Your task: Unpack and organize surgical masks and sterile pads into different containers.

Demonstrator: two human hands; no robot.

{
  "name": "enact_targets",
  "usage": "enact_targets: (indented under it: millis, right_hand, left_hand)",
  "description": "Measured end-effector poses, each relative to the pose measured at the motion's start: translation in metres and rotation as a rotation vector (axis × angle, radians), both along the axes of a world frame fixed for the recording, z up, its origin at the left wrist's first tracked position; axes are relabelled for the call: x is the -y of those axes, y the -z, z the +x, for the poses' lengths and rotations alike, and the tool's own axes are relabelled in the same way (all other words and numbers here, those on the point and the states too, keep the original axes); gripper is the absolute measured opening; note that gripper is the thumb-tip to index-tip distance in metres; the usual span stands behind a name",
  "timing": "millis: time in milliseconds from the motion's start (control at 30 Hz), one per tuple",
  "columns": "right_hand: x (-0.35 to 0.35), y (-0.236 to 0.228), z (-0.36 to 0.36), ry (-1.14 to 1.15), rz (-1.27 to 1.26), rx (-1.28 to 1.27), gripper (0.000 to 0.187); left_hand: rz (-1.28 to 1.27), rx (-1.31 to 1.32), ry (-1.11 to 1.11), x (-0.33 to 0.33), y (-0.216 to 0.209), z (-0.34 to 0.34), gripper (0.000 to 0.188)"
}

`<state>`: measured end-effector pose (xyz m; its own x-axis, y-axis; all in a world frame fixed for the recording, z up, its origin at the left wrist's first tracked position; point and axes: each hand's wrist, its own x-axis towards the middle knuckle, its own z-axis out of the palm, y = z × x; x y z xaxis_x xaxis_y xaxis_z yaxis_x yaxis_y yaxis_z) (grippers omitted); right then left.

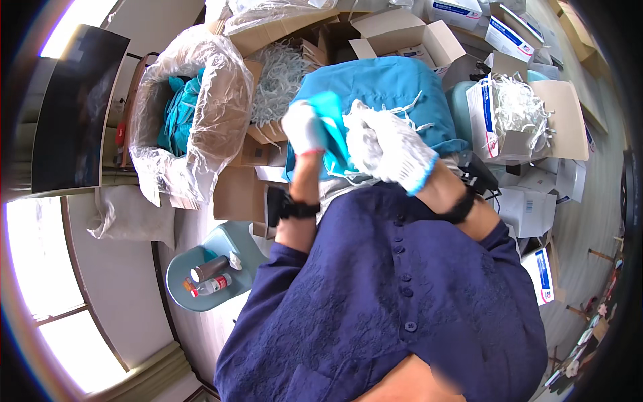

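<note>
My left hand, in a white glove with a red cuff edge, is closed on a bright teal piece of thin material; motion smears both. Close beside it on the right, my right hand wears a white knit glove with a blue cuff. Its fingers are curled together, and whatever they hold cannot be made out. Both hands are over a blue cloth-covered surface in front of my body. Thin white strips lie on that cloth, just beyond my right hand.
To the left stands a plastic-lined box with teal pieces inside. White strips fill a carton behind it and another box at right. A blue-green stool at lower left bears a bottle and a dark cylinder.
</note>
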<state>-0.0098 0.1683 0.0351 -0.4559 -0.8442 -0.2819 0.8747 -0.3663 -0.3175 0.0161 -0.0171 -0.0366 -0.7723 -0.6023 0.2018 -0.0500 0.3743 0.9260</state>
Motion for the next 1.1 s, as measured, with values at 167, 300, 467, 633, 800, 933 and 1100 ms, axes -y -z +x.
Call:
enact_targets:
  millis: [167, 300, 467, 633, 800, 933, 1100]
  right_hand:
    - [-0.038, -0.046, -0.007, 0.220, 0.213, -0.772, 0.034]
    - [-0.038, -0.001, -0.054, 0.073, 0.901, -1.659, 0.051]
    - [-0.042, 0.022, -0.049, -0.124, 1.287, -2.128, 0.032]
    - [-0.033, 0.029, -0.031, 0.196, 1.109, -2.106, 0.025]
    - [-0.007, 0.026, -0.002, -0.342, 0.941, -1.831, 0.031]
    - [-0.005, 0.021, 0.007, -0.164, 0.953, -1.874, 0.030]
    - [-0.009, 0.027, -0.002, -0.103, 0.870, -1.832, 0.023]
  left_hand:
    - [0.674, -0.088, -0.220, 0.119, -0.016, 0.036, 0.027]
    - [0.368, -0.054, -0.122, 0.120, -0.024, 0.048, 0.026]
    - [0.291, 0.403, 0.052, 0.084, -0.020, 0.073, 0.043]
    - [0.282, 0.932, 0.431, 0.042, -0.012, 0.071, 0.040]
    - [0.611, 0.669, 0.423, 0.015, -0.005, 0.073, 0.024]
    - [0.684, 0.435, 0.372, 0.002, -0.029, 0.072, 0.021]
    - [0.567, 0.365, 0.398, -0.019, -0.049, 0.069, 0.020]
